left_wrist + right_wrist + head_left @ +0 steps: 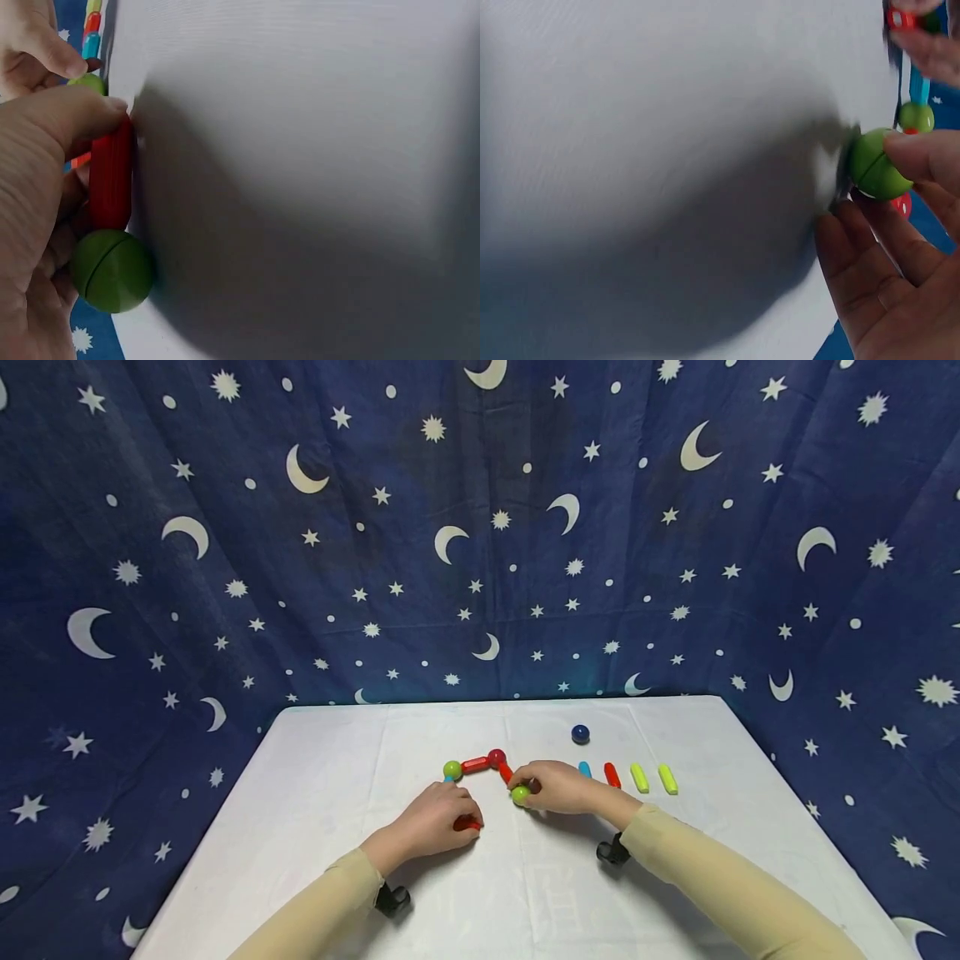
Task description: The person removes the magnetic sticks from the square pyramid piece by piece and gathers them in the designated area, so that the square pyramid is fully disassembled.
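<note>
My left hand [431,821] grips a red rod [111,180] between thumb and fingers, with a green ball [112,270] at one end of it. My right hand [558,787] pinches another green ball [877,165] low over the table. From that ball a short red rod [506,772] runs to a dark red ball [497,758]. A second red rod [475,765] links this to a further green ball [452,769]. A blue rod [920,82] extends from there toward my left hand, whose fingers hide its far end.
Right of my hands lie loose rods: one blue [584,769], one red [612,775] partly behind the wrist, and two yellow, the outer yellow rod [667,779] farthest right. A dark blue ball [581,734] sits behind them on the white table [375,743]. A starry curtain [480,568] hangs beyond.
</note>
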`<state>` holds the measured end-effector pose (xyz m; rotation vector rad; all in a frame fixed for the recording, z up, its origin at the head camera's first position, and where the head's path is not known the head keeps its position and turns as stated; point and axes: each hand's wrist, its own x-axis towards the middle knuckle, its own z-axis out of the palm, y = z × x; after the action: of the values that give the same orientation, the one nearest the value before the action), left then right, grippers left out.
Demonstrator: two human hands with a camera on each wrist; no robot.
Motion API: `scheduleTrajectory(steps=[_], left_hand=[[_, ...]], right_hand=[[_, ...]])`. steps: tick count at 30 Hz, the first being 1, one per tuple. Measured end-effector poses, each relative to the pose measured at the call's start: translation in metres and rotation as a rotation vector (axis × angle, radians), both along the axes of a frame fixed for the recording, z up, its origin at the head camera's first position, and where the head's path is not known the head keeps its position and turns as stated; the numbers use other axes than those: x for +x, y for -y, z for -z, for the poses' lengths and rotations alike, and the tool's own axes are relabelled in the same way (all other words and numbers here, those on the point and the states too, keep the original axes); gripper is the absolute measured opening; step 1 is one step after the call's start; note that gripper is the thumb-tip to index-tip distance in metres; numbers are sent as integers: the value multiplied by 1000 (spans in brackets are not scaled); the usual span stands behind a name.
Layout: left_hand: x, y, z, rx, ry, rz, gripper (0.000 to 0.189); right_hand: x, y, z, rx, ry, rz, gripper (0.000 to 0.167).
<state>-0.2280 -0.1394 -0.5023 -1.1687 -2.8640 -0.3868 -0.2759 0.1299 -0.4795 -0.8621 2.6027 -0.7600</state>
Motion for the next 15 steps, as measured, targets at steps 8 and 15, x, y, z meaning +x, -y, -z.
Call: scheduleTrajectory(steps=[8,15], left_hand=[[14,8,-5,-2,13,117,7],[-6,-16,-24,59,16,-39,13]], right_hand=[[-5,-18,0,25,29,50,14],[-9,-14,-3,27,11,15,17]])
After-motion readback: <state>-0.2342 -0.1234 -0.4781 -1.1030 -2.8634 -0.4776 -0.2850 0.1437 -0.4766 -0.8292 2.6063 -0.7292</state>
